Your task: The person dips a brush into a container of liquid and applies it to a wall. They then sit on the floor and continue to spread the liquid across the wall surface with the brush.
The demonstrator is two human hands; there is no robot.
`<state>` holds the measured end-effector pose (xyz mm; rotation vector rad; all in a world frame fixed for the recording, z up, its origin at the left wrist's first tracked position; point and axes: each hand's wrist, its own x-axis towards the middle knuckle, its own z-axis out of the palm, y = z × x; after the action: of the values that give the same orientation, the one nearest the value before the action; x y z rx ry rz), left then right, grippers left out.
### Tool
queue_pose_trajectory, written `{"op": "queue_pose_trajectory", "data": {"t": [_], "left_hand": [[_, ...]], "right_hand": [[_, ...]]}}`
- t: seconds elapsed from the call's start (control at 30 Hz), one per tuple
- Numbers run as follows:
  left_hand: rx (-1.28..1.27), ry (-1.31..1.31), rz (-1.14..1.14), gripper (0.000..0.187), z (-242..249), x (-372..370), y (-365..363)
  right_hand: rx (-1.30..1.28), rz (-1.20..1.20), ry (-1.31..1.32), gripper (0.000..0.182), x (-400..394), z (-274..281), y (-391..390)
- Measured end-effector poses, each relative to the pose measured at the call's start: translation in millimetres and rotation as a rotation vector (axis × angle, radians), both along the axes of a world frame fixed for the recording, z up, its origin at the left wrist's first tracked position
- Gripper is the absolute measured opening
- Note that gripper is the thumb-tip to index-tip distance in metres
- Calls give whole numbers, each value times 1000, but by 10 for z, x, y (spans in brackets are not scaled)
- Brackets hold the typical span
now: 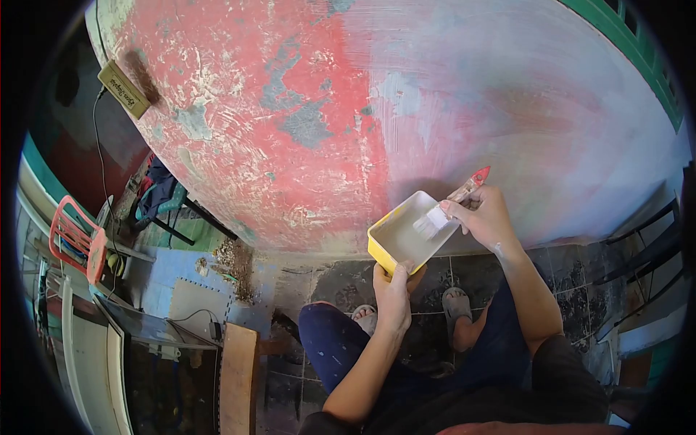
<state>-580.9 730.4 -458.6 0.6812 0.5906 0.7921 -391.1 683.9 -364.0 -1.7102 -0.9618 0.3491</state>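
Observation:
My left hand (394, 297) grips the near end of a yellow rectangular tub (383, 251), thumb at its rim and fingers underneath. Pale greyish-white paint (403, 235) lies inside it. In my right hand (484, 217) is a paintbrush (436, 220) with a red-tipped handle, its bristles coated white and angled down over the tub's right side. Behind them rises a wall (312, 87): its left part is red and flaking with grey patches, its right part covered by a thin whitish coat. White smears mark my right wrist.
At the left stand a pink plastic chair (77, 235) and a dark stool (196, 215) with cloth on it. Debris (235, 264) lies by the wall's foot. A wooden plank (238, 377) is beside my left leg, a dark chair (649, 254) at the right. A cable extension box (123, 88) hangs upper left.

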Motion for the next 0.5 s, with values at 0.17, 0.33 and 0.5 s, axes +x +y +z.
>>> {"op": "queue_pose_trajectory", "data": {"t": [0.17,0.33,0.5], "left_hand": [[-6,1,-6,39,34,9,-14],[3,5,-8,38,33,-4,-11],[25,-5,9,37,15,11,3]], "right_hand": [[31,-4,45,19,-40,10,6],[14,1,0,19,12,-19,-10],[31,44,84,18,-24,-49,8]]}}
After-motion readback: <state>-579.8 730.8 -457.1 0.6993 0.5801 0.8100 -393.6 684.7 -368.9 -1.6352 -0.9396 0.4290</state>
